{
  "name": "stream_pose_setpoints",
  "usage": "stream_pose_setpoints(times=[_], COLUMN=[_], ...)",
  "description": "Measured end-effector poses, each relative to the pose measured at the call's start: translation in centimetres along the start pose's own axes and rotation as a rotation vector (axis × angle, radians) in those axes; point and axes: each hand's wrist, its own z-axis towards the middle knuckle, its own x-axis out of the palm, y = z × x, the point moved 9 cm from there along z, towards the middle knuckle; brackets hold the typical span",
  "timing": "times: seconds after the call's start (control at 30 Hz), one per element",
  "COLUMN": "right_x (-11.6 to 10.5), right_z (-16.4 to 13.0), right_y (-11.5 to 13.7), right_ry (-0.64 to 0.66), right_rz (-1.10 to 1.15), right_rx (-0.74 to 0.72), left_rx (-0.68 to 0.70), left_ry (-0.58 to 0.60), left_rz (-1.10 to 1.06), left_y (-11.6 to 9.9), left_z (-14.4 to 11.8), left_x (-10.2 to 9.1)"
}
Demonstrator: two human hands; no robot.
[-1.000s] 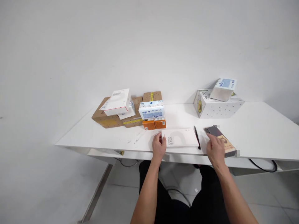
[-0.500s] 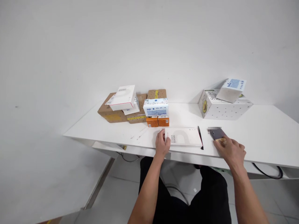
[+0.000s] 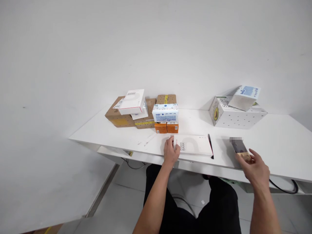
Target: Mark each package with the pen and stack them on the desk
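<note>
A flat white box printed POWER BANK (image 3: 193,145) lies near the front edge of the white table (image 3: 280,143). My left hand (image 3: 171,152) rests on its left end, fingers touching the box. A black pen (image 3: 211,150) lies just right of the box. Further right, my right hand (image 3: 257,169) holds the near end of a dark phone (image 3: 239,149) that lies on the table with a tan piece under my fingers.
At the back left stand brown cardboard boxes (image 3: 118,117) with a white box (image 3: 132,101) on top, plus a blue-white tissue pack (image 3: 165,112) on orange cartons (image 3: 166,127). At the back right a white avocado-print box (image 3: 234,116) carries a tilted pack (image 3: 244,96). A black cable (image 3: 285,187) hangs under the table.
My right hand has slid the phone to the right along the front edge, away from the pen. My left hand has stayed on the box's left end. The view has shifted slightly.
</note>
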Motion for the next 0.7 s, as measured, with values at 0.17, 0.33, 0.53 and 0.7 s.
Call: stream_pose_setpoints(times=[0.17,0.33,0.53,0.7], right_x=[0.9,5.6,11.5,12.9], right_z=[-3.8,-9.9,-18.1,-21.2], right_y=[0.4,4.9,10.3,14.1], right_ry=[0.175,0.57,1.087,1.281], right_rz=[1.013,1.488,1.616,1.602], right_rx=[0.313,0.549,0.741,0.759], left_rx=[-0.006,-0.005,0.02,-0.046], left_ry=[-0.005,-0.003,-0.017,0.019], left_rz=[0.035,0.069,0.081,0.049], left_y=[-0.1,-0.1,-0.5,-0.4], left_z=[0.0,-0.1,-0.1,-0.1], left_x=[0.2,0.4,0.3,0.2])
